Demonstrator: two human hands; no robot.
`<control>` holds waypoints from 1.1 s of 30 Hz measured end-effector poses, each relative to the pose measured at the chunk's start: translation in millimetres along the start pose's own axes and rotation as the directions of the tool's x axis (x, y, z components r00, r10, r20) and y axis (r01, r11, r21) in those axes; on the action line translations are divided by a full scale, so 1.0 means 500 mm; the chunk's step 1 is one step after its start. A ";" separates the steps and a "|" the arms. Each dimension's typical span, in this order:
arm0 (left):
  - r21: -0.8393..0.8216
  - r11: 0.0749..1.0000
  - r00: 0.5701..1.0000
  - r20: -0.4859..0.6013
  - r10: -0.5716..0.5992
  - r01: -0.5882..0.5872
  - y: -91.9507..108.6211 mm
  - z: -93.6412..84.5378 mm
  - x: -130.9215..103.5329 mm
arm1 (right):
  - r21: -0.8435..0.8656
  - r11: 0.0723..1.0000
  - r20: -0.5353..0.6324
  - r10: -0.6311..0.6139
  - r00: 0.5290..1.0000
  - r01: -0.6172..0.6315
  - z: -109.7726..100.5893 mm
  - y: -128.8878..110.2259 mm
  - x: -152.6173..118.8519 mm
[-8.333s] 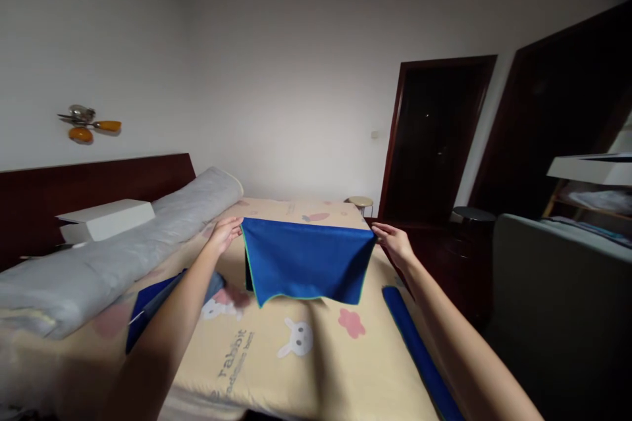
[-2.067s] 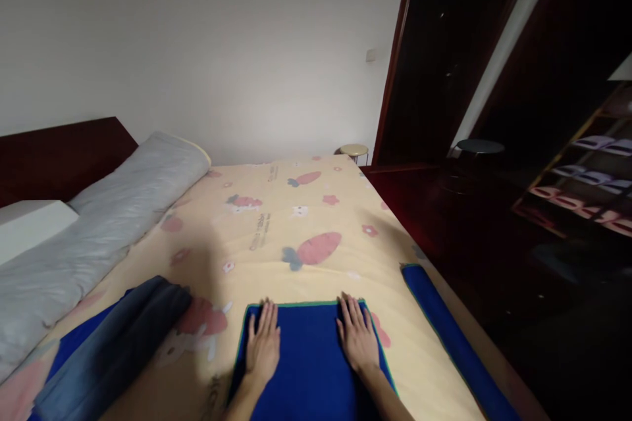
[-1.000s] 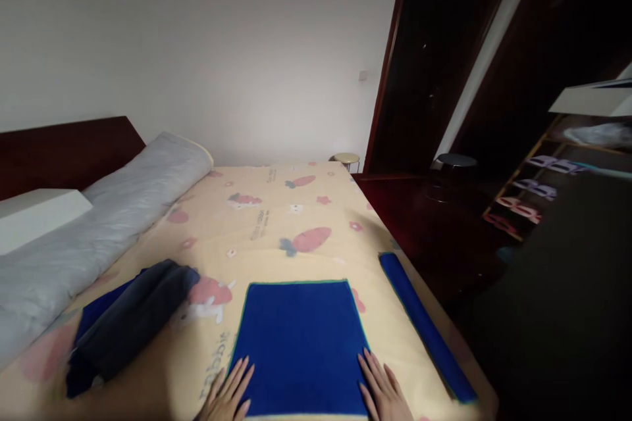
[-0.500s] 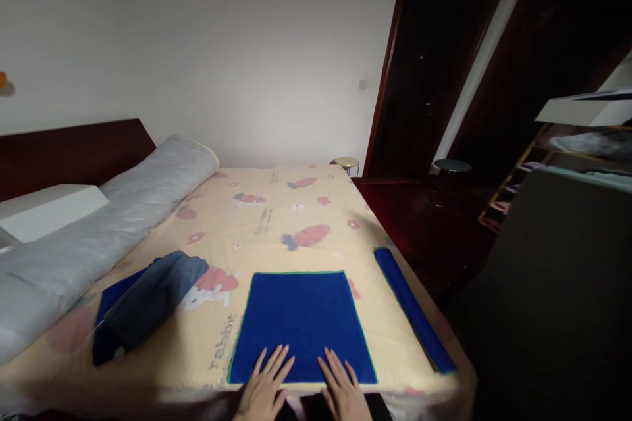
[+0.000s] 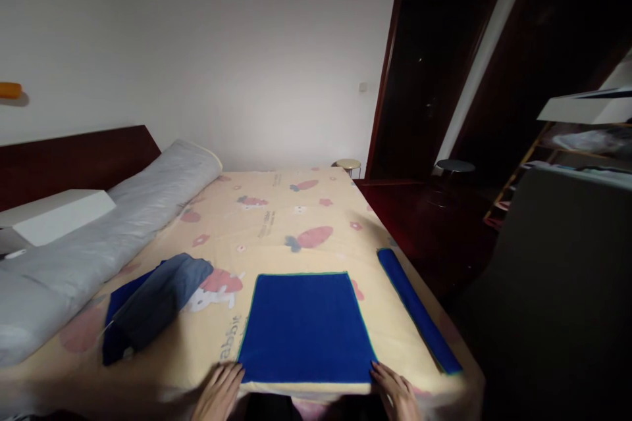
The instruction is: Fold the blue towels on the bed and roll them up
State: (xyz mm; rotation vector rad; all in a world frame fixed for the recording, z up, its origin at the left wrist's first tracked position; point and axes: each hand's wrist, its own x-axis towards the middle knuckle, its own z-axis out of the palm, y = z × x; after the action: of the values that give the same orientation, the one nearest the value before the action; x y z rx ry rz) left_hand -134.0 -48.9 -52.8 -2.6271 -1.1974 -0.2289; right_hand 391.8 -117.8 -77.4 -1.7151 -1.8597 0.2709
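Note:
A flat blue cloth with green edging lies on the bed in front of me. My left hand is at its near left corner, fingers together and closed over the edge. At the near right corner, the fingers of my right hand close on the cloth in the same way. Both thumbs are hidden. To the right, a rolled blue cloth lies lengthwise near the bed's side. Off to the left rests a crumpled grey-blue cloth, partly over a darker blue piece.
The bed has a yellow sheet with carrot and rabbit prints. A long grey roll and a white box are by the headboard. Two stools, one pale and one dark, stand beyond; a shelf is at right.
Both hands have moved outward from lying spread on the flat blue cloth to its two near corners. The view has shifted slightly; the cloths lie as before.

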 end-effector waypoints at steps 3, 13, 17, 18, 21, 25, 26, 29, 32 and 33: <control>0.058 0.997 0.998 0.025 -0.055 0.053 -0.005 0.007 -0.002 | -0.008 1.000 -0.032 0.017 0.999 -0.017 -0.008 -0.013 0.004; 0.039 0.999 1.000 0.008 0.013 -0.014 -0.017 -0.024 0.009 | 0.110 0.989 -0.082 0.105 0.991 -0.095 -0.023 -0.030 0.011; -0.006 1.000 1.000 0.022 -0.016 0.016 -0.025 -0.033 0.006 | 0.165 0.979 -0.097 0.136 0.986 -0.119 -0.025 -0.025 0.012; -0.033 0.999 0.999 0.030 -0.024 0.025 -0.025 -0.038 0.009 | 0.188 0.974 -0.100 0.148 0.984 -0.128 -0.025 -0.023 0.014; -0.171 0.979 0.993 0.051 -0.103 0.111 -0.022 -0.057 0.032 | 0.285 0.943 -0.113 0.211 0.971 -0.172 -0.026 -0.021 0.028; -0.425 0.821 0.924 0.186 -0.333 0.381 -0.022 -0.070 0.076 | 0.402 0.885 -0.112 0.302 0.947 -0.235 -0.025 -0.019 0.052; -0.459 0.773 0.899 0.235 -0.369 0.438 -0.024 -0.071 0.085 | 0.424 0.872 -0.107 0.318 0.942 -0.246 -0.023 -0.018 0.057; -0.463 0.712 0.848 0.324 -0.418 0.528 -0.036 -0.074 0.103 | 0.456 0.847 -0.098 0.354 0.930 -0.274 -0.019 -0.014 0.069; -0.400 0.706 0.808 0.359 -0.466 0.585 -0.043 -0.083 0.112 | 0.430 0.845 -0.103 0.396 0.912 -0.318 -0.016 -0.015 0.081; -0.370 0.703 0.790 0.372 -0.487 0.607 -0.043 -0.086 0.116 | 0.411 0.847 -0.103 0.411 0.906 -0.337 -0.016 -0.017 0.085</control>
State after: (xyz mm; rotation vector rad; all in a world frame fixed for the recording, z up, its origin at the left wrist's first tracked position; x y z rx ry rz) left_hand -114.2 -5.7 6.0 -2.6370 -2.2837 -0.3438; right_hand 389.4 -80.4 -54.6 -1.7401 -1.2214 0.5700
